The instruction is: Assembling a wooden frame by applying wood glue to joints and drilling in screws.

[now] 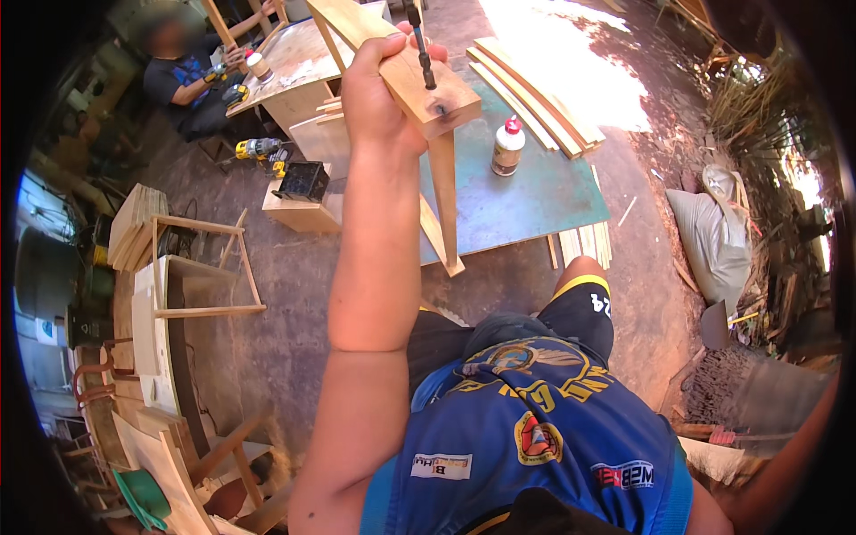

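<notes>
My left hand [374, 98] is raised at the top middle, its fingers wrapped round a wooden frame piece [455, 102]. This piece has a dark knot near its end, and a tapered wooden leg [443, 192] slants down below it. A dark drill bit [424, 62] comes from the top edge, its tip at the wood's face beside my fingers. Whatever drives the bit is out of view. My right arm [794, 464] shows at the lower right, running out past the edge, with its hand out of sight. Beyond the wood, a white bottle with a red cap [508, 148] stands on a teal table [526, 209].
Wood strips [535, 96] lie on the table's far end. To the left, a yellow cordless drill [259, 148] and a black crate [301, 182] sit near a box. A seated person [183, 85] works at another bench. A wooden frame [209, 310] and a sack [713, 236] flank me.
</notes>
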`<control>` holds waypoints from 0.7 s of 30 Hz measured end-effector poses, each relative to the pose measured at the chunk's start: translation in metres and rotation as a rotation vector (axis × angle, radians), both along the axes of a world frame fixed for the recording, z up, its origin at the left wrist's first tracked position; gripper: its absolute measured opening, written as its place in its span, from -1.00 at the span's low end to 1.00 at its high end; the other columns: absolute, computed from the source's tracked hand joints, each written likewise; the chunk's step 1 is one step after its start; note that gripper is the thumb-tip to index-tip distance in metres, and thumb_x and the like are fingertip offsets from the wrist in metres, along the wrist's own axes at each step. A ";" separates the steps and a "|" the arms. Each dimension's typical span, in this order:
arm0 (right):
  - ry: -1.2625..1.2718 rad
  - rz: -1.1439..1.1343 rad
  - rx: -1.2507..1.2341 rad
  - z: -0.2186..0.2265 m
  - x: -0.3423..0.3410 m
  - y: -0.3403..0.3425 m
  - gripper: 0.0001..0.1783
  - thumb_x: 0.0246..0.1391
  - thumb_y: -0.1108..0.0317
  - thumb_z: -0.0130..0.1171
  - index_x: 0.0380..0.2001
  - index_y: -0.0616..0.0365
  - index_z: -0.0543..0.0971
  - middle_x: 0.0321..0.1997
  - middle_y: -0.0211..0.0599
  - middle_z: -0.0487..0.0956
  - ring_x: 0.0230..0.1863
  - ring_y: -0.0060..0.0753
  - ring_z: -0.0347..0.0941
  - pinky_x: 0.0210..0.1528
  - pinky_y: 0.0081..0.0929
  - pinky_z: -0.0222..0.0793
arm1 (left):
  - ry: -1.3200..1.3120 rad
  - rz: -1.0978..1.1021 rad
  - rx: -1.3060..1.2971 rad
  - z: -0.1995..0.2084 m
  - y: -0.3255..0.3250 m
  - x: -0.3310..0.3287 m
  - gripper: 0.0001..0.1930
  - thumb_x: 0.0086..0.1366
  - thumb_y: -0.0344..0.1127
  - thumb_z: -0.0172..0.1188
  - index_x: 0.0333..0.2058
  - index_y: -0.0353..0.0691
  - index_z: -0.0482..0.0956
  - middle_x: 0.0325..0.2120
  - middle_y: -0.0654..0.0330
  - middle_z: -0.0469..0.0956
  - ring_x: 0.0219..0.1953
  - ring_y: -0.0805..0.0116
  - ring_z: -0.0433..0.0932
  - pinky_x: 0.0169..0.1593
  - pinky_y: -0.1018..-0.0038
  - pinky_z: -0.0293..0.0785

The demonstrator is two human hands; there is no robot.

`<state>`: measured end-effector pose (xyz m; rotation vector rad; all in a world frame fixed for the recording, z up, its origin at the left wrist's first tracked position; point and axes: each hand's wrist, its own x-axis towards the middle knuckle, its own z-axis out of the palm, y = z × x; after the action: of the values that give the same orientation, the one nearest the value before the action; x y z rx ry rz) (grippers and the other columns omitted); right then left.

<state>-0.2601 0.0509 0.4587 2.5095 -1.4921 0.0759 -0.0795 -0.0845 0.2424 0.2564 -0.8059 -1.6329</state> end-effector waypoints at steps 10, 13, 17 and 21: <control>0.043 0.017 -0.035 0.000 0.007 -0.002 -0.58 -0.14 0.20 0.39 -0.23 0.21 0.55 -0.45 -0.25 0.60 -0.45 -0.42 0.52 -0.35 -0.49 0.43 | 0.034 -0.037 0.001 0.000 -0.001 0.003 -0.62 0.13 -0.37 -0.06 -0.08 -0.45 0.31 -0.40 0.14 0.44 -0.37 0.33 0.48 -0.29 0.40 0.49; 0.055 0.026 -0.052 0.000 0.008 -0.004 -0.57 -0.14 0.20 0.40 -0.22 0.21 0.55 -0.44 -0.25 0.60 -0.45 -0.41 0.52 -0.34 -0.48 0.43 | -0.013 -0.009 -0.004 0.000 -0.002 0.001 -0.61 0.13 -0.38 -0.06 -0.07 -0.45 0.31 -0.41 0.15 0.44 -0.37 0.34 0.48 -0.29 0.41 0.49; 0.075 0.030 -0.085 -0.002 0.008 -0.005 -0.55 -0.15 0.19 0.40 -0.22 0.21 0.55 -0.43 -0.25 0.61 -0.44 -0.41 0.52 -0.33 -0.48 0.44 | 0.007 -0.016 0.020 0.000 -0.001 0.002 -0.61 0.12 -0.38 -0.04 -0.06 -0.44 0.31 -0.41 0.17 0.44 -0.36 0.35 0.47 -0.29 0.44 0.48; 0.083 0.044 -0.134 -0.002 0.008 -0.003 -0.54 -0.16 0.19 0.41 -0.21 0.20 0.55 -0.43 -0.24 0.61 -0.43 -0.41 0.53 -0.31 -0.47 0.44 | 0.003 -0.026 0.040 0.002 -0.002 0.000 -0.61 0.12 -0.36 -0.04 -0.07 -0.42 0.32 -0.41 0.19 0.44 -0.36 0.36 0.47 -0.30 0.46 0.48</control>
<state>-0.2518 0.0483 0.4565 2.4095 -1.3536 0.0752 -0.0792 -0.0865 0.2448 0.2731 -0.7776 -1.6748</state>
